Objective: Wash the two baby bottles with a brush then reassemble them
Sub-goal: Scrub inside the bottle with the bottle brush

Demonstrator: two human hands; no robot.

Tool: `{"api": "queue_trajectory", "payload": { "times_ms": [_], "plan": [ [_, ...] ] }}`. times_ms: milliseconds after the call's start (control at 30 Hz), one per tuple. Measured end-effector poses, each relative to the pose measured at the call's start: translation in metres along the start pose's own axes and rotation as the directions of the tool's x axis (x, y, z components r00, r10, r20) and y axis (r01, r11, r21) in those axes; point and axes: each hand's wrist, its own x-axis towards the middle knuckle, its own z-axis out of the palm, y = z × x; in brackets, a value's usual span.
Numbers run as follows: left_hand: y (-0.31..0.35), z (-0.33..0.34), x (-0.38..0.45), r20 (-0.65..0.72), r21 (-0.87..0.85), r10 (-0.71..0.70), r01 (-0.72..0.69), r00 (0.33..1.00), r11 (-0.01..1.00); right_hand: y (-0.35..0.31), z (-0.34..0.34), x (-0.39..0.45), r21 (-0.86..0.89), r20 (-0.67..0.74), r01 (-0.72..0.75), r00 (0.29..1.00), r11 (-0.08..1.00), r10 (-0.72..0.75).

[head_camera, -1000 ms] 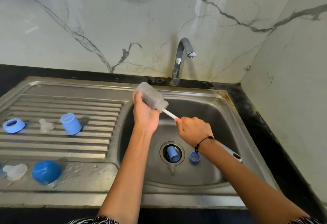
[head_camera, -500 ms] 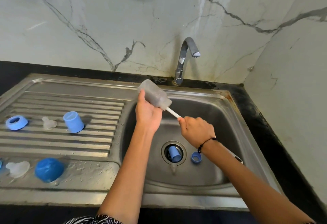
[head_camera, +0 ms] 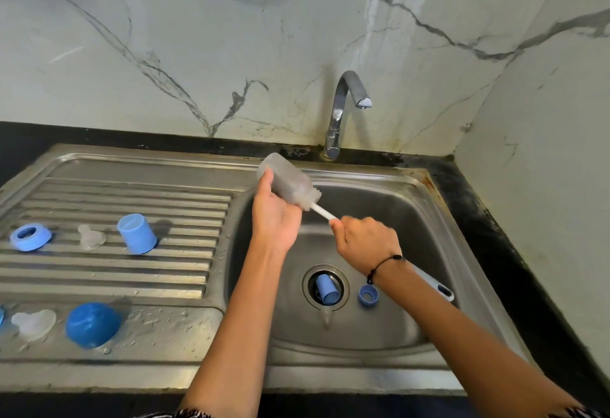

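1. Clear baby bottle (head_camera: pixel 286 183) held tilted above the back-left of the basin (head_camera: pixel 409 219), mouth toward the right hand, base up-left.
2. Looks light, thin plastic, stiff enough; likely wet and slippery, so best taken round the mid-body.
3. Left hand (head_camera: pixel 275 219) wrapped round the bottle body from below, fingers curled.
4. Brush (head_camera: pixel 321 211) head inside the bottle; right hand (head_camera: pixel 366 241) clenched on its white shaft, handle end sticking out past the forearm.
5. Small blue cap (head_camera: pixel 326 289) in the drain, blue ring (head_camera: pixel 368 295) beside it.
6. On the drainboard (head_camera: pixel 115 193): blue collar (head_camera: pixel 30 237), clear teat (head_camera: pixel 90 237), blue cup cap (head_camera: pixel 137 233), second teat (head_camera: pixel 33 323), blue dome cap (head_camera: pixel 93 324).
7. Tap (head_camera: pixel 345 110) behind, no water seen.
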Motion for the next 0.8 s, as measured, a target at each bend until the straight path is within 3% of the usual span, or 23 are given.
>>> {"api": "queue_trajectory", "payload": {
  "times_ms": [133, 233, 367, 500, 600, 700, 800],
  "plan": [
    [0.000, -0.010, 0.002, 0.077, -0.048, 0.077, -0.073, 0.994, 0.996, -0.003, -0.006, -0.005, 0.089, 0.016, 0.076, 0.997, 0.993, -0.078],
    [-0.003, -0.013, -0.004, 0.088, -0.075, 0.056, -0.049, 0.995, 0.996, -0.003, 0.003, -0.017, 0.128, 0.069, 0.117, 0.990, 0.985, -0.127],
    [-0.010, -0.011, -0.003, -0.136, 0.072, 0.082, -0.073, 0.987, 0.995, 0.001, 0.010, -0.017, -0.042, 0.051, 0.093, 0.995, 0.995, -0.090],
    [-0.009, -0.011, 0.002, -0.221, 0.094, 0.189, -0.172, 0.957, 0.981, 0.001, 0.004, -0.023, -0.113, -0.023, 0.072, 0.997, 0.991, -0.075],
    [-0.009, -0.011, 0.002, -0.268, 0.077, 0.195, -0.181, 0.944, 0.981, 0.006, 0.002, -0.029, -0.137, -0.216, 0.060, 0.972, 0.989, -0.089],
    [-0.007, -0.012, 0.002, -0.314, 0.024, 0.161, -0.161, 0.936, 0.987, 0.017, 0.007, -0.031, -0.168, -0.446, 0.075, 0.884, 0.983, -0.143],
    [-0.003, -0.011, 0.004, -0.351, 0.012, 0.159, -0.166, 0.923, 0.986, 0.028, 0.010, -0.032, -0.261, -0.557, 0.123, 0.791, 0.957, -0.254]
  ]
}}
